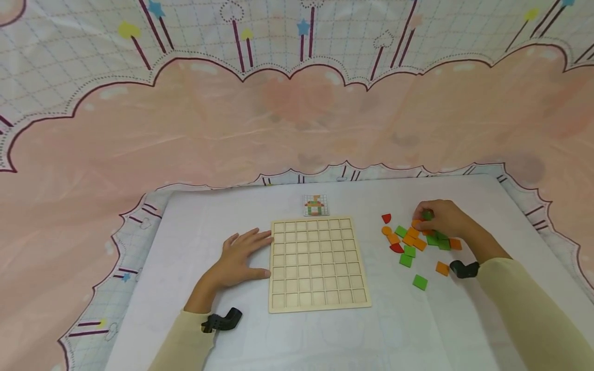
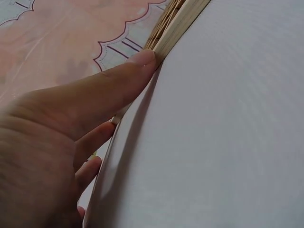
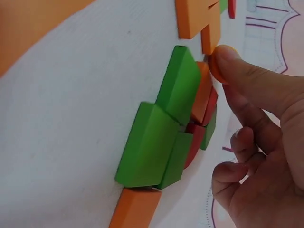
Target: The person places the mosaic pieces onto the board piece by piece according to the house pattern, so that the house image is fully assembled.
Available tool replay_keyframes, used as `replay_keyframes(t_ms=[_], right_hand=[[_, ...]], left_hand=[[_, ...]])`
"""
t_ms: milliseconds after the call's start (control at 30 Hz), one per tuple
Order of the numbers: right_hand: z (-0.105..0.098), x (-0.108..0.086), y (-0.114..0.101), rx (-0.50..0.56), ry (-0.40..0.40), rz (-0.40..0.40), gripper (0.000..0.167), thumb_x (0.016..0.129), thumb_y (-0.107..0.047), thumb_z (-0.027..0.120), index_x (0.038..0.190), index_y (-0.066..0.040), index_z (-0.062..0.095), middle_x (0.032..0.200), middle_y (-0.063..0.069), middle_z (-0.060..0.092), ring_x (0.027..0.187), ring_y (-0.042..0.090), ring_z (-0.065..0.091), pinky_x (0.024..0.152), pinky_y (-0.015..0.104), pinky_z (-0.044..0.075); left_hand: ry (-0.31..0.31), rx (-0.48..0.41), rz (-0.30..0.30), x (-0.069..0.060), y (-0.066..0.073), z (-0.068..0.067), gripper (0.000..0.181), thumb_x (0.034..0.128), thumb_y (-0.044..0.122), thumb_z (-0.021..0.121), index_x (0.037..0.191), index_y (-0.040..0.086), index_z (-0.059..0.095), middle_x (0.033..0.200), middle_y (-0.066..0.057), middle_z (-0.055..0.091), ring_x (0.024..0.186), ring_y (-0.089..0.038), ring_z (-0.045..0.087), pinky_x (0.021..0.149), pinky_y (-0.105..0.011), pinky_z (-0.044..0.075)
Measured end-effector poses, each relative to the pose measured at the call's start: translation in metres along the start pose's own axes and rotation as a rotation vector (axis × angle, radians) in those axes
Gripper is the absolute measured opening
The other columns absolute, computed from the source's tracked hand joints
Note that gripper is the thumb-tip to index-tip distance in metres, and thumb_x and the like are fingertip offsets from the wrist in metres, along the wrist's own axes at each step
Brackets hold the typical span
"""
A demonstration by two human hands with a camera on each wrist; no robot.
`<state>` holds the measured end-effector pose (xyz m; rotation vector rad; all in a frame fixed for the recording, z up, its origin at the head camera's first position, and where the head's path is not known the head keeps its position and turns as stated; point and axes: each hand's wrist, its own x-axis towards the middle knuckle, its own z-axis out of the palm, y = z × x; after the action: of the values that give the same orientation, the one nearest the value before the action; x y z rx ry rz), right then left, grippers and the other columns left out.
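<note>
A pale wooden grid board (image 1: 317,265) lies on the white table. The left hand (image 1: 236,260) rests at its left edge with fingers spread; in the left wrist view the thumb of that hand (image 2: 71,107) touches the board's side (image 2: 178,31). Over the loose pieces at the right, the right hand (image 1: 443,219) pinches an orange round piece (image 3: 217,65), as the right wrist view shows. Green blocks (image 3: 148,147), an orange block (image 3: 135,206) and red pieces lie beside that hand (image 3: 270,128). A green piece (image 1: 427,215) shows among its fingers; whether it is held, I cannot tell.
A small card (image 1: 315,205) with a coloured block picture lies just behind the board. Between board and right hand are a red piece (image 1: 386,218), an orange disc (image 1: 386,231) and several squares. A green square (image 1: 419,282) and an orange square (image 1: 442,268) lie nearer the front.
</note>
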<state>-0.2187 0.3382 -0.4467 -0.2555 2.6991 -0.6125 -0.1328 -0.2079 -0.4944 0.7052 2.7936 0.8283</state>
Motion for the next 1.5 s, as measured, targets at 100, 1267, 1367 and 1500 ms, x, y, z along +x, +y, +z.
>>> replay_keyframes(t_ms=[100, 1267, 1367, 1500], right_hand=[[-0.002, -0.002, -0.004, 0.022, 0.016, -0.028, 0.024, 0.093, -0.031, 0.076, 0.111, -0.016, 0.070, 0.101, 0.002, 0.068, 0.094, 0.024, 0.054, 0.080, 0.032, 0.049], [0.044, 0.036, -0.122, 0.649, -0.067, 0.008, 0.030, 0.094, -0.029, 0.075, 0.117, -0.010, 0.070, 0.106, 0.008, 0.068, 0.094, 0.028, 0.062, 0.083, 0.032, 0.055], [0.050, 0.045, -0.130, 0.684, -0.061, 0.024, 0.031, 0.092, -0.029, 0.078, 0.115, -0.010, 0.071, 0.098, 0.003, 0.071, 0.088, 0.022, 0.062, 0.075, 0.028, 0.053], [0.058, 0.053, -0.143, 0.750, -0.062, 0.013, 0.028, 0.091, -0.022, 0.078, 0.113, -0.006, 0.071, 0.088, 0.000, 0.071, 0.075, 0.018, 0.059, 0.062, 0.026, 0.046]], left_hand=[[0.010, 0.021, 0.009, 0.000, 0.002, 0.000, 0.086, 0.0788, 0.049, 0.083, 0.153, 0.020, 0.050, 0.163, 0.000, 0.042, 0.155, -0.033, 0.026, 0.119, -0.066, 0.006], [-0.005, 0.076, -0.004, -0.002, 0.011, 0.007, 0.084, 0.0830, 0.053, 0.079, 0.156, 0.028, 0.045, 0.167, 0.005, 0.035, 0.158, -0.031, 0.018, 0.121, -0.067, 0.001], [-0.005, 0.078, -0.002, -0.002, 0.010, 0.007, 0.085, 0.0831, 0.053, 0.079, 0.156, 0.028, 0.044, 0.167, 0.006, 0.034, 0.158, -0.031, 0.018, 0.121, -0.067, 0.001], [-0.006, 0.080, -0.003, -0.001, 0.010, 0.007, 0.084, 0.0835, 0.054, 0.078, 0.156, 0.028, 0.044, 0.167, 0.006, 0.034, 0.158, -0.031, 0.017, 0.121, -0.066, 0.001]])
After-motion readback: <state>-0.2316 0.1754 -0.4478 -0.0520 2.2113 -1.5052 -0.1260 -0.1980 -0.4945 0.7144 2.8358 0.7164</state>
